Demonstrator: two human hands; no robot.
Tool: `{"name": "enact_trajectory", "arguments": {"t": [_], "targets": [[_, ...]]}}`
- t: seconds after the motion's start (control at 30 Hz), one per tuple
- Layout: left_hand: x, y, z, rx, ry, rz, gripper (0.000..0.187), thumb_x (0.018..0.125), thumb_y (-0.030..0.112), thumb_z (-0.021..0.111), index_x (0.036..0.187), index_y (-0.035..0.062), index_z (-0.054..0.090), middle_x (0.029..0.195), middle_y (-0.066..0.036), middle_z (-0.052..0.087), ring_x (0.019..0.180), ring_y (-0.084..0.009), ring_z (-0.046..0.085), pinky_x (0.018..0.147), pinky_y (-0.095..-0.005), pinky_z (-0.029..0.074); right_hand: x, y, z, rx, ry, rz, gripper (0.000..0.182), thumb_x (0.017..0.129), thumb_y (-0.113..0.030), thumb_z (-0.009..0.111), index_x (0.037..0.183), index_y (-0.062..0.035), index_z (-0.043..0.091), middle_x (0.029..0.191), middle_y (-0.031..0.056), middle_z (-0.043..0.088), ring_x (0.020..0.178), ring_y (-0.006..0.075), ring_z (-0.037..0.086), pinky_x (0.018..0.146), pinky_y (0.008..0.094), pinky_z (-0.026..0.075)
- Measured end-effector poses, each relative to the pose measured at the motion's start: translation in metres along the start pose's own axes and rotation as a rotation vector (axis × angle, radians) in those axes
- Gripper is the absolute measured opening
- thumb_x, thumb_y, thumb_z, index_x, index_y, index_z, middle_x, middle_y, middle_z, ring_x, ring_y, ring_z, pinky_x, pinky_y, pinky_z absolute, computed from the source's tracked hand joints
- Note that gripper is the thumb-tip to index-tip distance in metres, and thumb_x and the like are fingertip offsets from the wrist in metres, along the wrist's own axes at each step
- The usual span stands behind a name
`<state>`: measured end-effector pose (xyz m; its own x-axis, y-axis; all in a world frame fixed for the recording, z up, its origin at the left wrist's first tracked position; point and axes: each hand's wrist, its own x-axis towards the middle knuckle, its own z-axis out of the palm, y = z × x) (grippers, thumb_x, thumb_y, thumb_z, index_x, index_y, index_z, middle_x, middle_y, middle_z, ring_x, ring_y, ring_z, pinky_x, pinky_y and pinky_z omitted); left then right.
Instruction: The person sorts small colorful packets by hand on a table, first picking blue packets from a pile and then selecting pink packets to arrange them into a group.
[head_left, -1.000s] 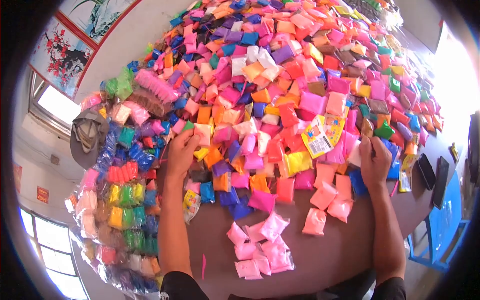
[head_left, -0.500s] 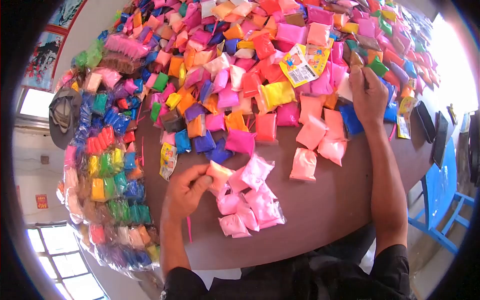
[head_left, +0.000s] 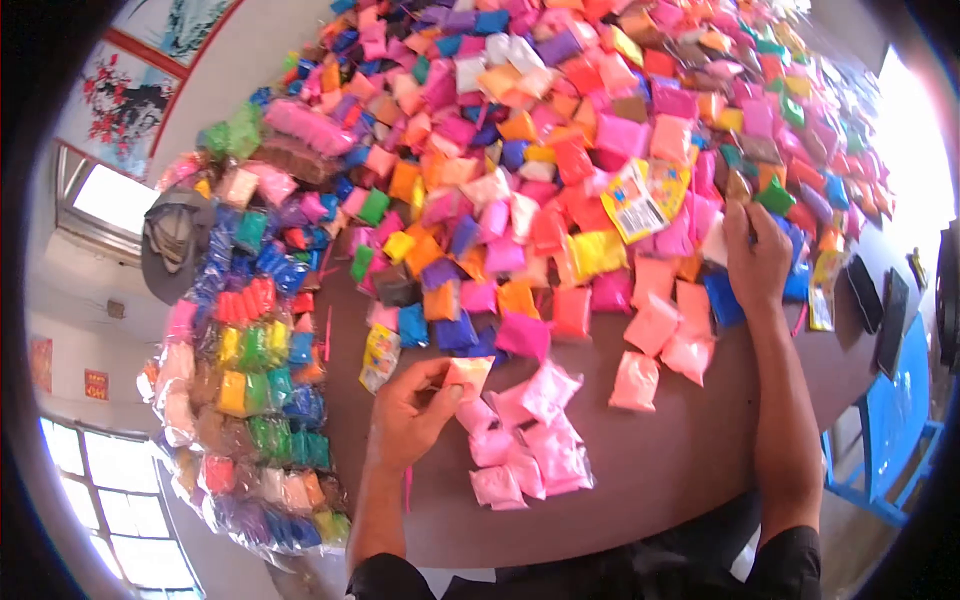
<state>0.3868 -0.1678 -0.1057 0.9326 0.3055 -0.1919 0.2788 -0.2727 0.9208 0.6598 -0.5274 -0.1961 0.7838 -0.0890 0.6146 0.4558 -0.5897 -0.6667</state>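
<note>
Between the thumb and fingers of my left hand (head_left: 418, 408) is a light peach packet (head_left: 469, 376), held above the upper left of a cluster of pink packets (head_left: 540, 440). My right hand (head_left: 758, 255) reaches to the right part of the big pile, its fingers curled down by a brown packet (head_left: 738, 187); what they grip, if anything, is hidden. A white packet (head_left: 714, 243) and a blue packet (head_left: 724, 298) lie beside that hand. Several salmon packets (head_left: 653, 323) lie to its left.
A large pile of coloured packets (head_left: 500, 255) covers the far side of the brown table (head_left: 640, 470). Bagged packets (head_left: 265, 390) line the left edge, near a grey cap (head_left: 172, 245). Yellow printed packets (head_left: 640, 205) lie on the pile. A blue chair (head_left: 895, 420) stands right.
The view has shifted, so the whole scene sits further right and lower. My left hand still holds the peach packet, now slightly more raised off the pink cluster. My right hand remains at the pile.
</note>
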Motion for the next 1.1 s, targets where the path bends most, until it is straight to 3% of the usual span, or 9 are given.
{"name": "enact_trajectory", "arguments": {"t": [0.03, 0.5, 0.63, 0.7, 0.77, 0.93, 0.97, 1.07, 1.1], "targets": [[0.008, 0.006, 0.000, 0.007, -0.021, 0.022, 0.035, 0.103, 0.008, 0.073, 0.135, -0.0040, 0.066, 0.118, -0.010, 0.077, 0.108, -0.0142, 0.074, 0.095, -0.0282, 0.058, 0.000, 0.001, 0.000, 0.007, -0.008, 0.007, 0.025, 0.105, -0.021, 0.069, 0.094, 0.0013, 0.068, 0.074, 0.0191, 0.062, 0.065, 0.0322, 0.063, 0.064, 0.0418, 0.048], [0.105, 0.060, 0.078, 0.184, -0.176, 0.427, 0.041, 0.100, 0.015, 0.076, 0.138, 0.0033, 0.066, 0.119, -0.006, 0.074, 0.111, -0.0147, 0.071, 0.091, -0.0319, 0.060, -0.003, 0.004, -0.002, 0.029, -0.059, 0.040, 0.026, 0.107, -0.018, 0.067, 0.090, 0.0019, 0.063, 0.072, 0.0163, 0.058, 0.064, 0.0252, 0.056, 0.063, 0.0401, 0.045], [0.123, 0.043, 0.025, 0.167, 0.038, 0.363, 0.032, 0.099, 0.019, 0.078, 0.127, 0.0031, 0.073, 0.107, -0.003, 0.076, 0.102, -0.0112, 0.071, 0.086, -0.0305, 0.060, -0.003, 0.007, -0.003, 0.004, -0.068, 0.033, 0.026, 0.107, -0.016, 0.067, 0.089, 0.0022, 0.063, 0.072, 0.0147, 0.057, 0.064, 0.0228, 0.055, 0.062, 0.0390, 0.044], [0.146, 0.026, -0.025, 0.270, 0.286, 0.296, 0.028, 0.100, 0.021, 0.076, 0.120, 0.0018, 0.075, 0.103, -0.003, 0.077, 0.098, -0.0099, 0.071, 0.084, -0.0290, 0.058, -0.005, 0.008, -0.002, 0.008, -0.063, 0.043, 0.027, 0.108, -0.016, 0.066, 0.088, 0.0018, 0.062, 0.072, 0.0110, 0.055, 0.065, 0.0180, 0.052, 0.062, 0.0366, 0.043], [0.191, -0.007, -0.095, 0.418, 0.506, 0.272, 0.031, 0.099, 0.026, 0.076, 0.117, 0.0001, 0.075, 0.104, -0.010, 0.079, 0.099, -0.0189, 0.075, 0.086, -0.0345, 0.058, -0.006, 0.008, 0.000, 0.017, -0.060, 0.062, 0.030, 0.110, -0.015, 0.064, 0.085, 0.0010, 0.058, 0.072, 0.0048, 0.053, 0.067, 0.0097, 0.047, 0.061, 0.0322, 0.040], [0.281, -0.083, -0.195, 0.861, 0.605, 0.365, 0.026, 0.098, 0.015, 0.068, 0.118, -0.0011, 0.075, 0.104, -0.021, 0.079, 0.100, -0.0395, 0.075, 0.093, -0.0464, 0.058, -0.006, 0.006, -0.001, 0.001, -0.067, 0.068, 0.030, 0.110, -0.016, 0.063, 0.085, 0.0005, 0.059, 0.072, 0.0034, 0.055, 0.067, 0.0097, 0.050, 0.061, 0.0319, 0.041], [0.296, -0.093, -0.201, 0.898, 0.612, 0.421, 0.030, 0.096, 0.011, 0.067, 0.123, -0.0009, 0.072, 0.114, -0.025, 0.076, 0.108, -0.0462, 0.072, 0.096, -0.0518, 0.056, -0.006, 0.005, -0.001, 0.007, -0.070, 0.090, 0.030, 0.111, -0.016, 0.062, 0.085, 0.0005, 0.060, 0.072, 0.0032, 0.055, 0.067, 0.0099, 0.050, 0.061, 0.0320, 0.041], [0.314, -0.097, -0.202, 1.050, 0.642, 0.410, 0.036, 0.098, 0.012, 0.068, 0.130, -0.0046, 0.069, 0.120, -0.029, 0.074, 0.114, -0.0453, 0.072, 0.100, -0.0501, 0.055, -0.006, 0.006, -0.004, -0.021, -0.078, 0.091, 0.024, 0.107, -0.015, 0.066, 0.091, 0.0027, 0.066, 0.073, 0.0114, 0.059, 0.065, 0.0180, 0.056, 0.062, 0.0375, 0.045], [0.319, -0.098, -0.201, 1.039, 0.651, 0.393, 0.039, 0.091, 0.006, 0.073, 0.128, -0.0056, 0.067, 0.118, -0.028, 0.074, 0.113, -0.0466, 0.071, 0.098, -0.0515, 0.056, -0.005, 0.006, -0.005, -0.013, -0.082, 0.099, 0.024, 0.107, -0.015, 0.066, 0.091, 0.0027, 0.065, 0.073, 0.0113, 0.059, 0.065, 0.0180, 0.056, 0.062, 0.0375, 0.044]]}}
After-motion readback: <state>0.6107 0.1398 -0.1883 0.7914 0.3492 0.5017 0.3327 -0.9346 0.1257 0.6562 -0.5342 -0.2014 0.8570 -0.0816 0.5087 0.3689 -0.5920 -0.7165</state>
